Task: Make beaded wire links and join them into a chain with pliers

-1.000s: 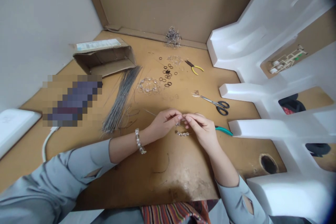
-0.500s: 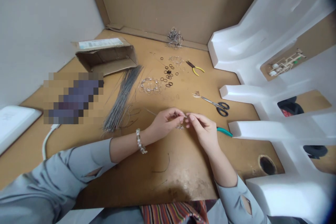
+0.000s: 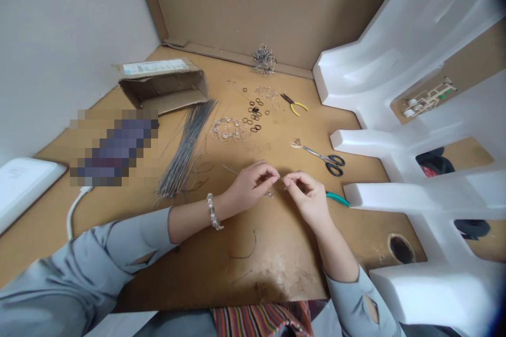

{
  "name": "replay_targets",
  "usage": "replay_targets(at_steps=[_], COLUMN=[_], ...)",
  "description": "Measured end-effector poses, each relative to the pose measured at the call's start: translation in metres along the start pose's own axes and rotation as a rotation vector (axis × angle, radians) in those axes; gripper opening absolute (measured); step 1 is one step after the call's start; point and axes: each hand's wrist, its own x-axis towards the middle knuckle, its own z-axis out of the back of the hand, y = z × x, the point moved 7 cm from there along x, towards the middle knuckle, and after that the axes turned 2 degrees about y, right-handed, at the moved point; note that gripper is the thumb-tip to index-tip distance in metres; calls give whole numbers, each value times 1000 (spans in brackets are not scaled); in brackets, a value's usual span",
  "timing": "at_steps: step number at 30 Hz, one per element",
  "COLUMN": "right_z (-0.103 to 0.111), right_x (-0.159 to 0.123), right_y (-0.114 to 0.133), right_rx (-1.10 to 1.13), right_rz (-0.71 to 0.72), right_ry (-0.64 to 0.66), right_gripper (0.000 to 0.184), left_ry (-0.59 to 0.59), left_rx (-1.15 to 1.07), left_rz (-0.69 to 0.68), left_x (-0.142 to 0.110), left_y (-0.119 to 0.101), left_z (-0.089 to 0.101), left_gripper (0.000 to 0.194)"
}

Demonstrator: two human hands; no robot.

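My left hand is closed, thumb and forefinger pinching a thin wire whose tail sticks out to the left behind the fingers. Facing it, my right hand pinches at the wire's other end, and the fingertips of both hands almost meet. What sits between the fingertips is too small to make out fully. Just beneath them lies a small clear beaded wire piece, partly hidden by the left hand. Green-handled pliers show beside my right hand, their head covered by it.
Scissors and yellow-handled pliers lie to the right. Black rings, beaded wire loops and a wire tangle are farther back. To the left are a wire bundle and an open cardboard box. White foam borders the right.
Both hands stay at nearly the same spot. The fingertips have drawn slightly apart, and the right fingers have curled more. The view has shifted a little.
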Motion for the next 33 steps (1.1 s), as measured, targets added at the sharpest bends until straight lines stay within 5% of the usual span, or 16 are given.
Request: replay_targets(at_steps=[16, 33], right_z=[1, -3], right_x=[-2, -5], right_y=[13, 2], right_rx=[-181, -46], right_rz=[193, 86], right_ry=[-7, 4], right_gripper=[12, 4], left_ry=[32, 15], left_rx=[80, 471], left_rz=[-23, -268], left_x=[0, -10], left_y=[2, -17], left_z=[-3, -3], left_gripper=[12, 18])
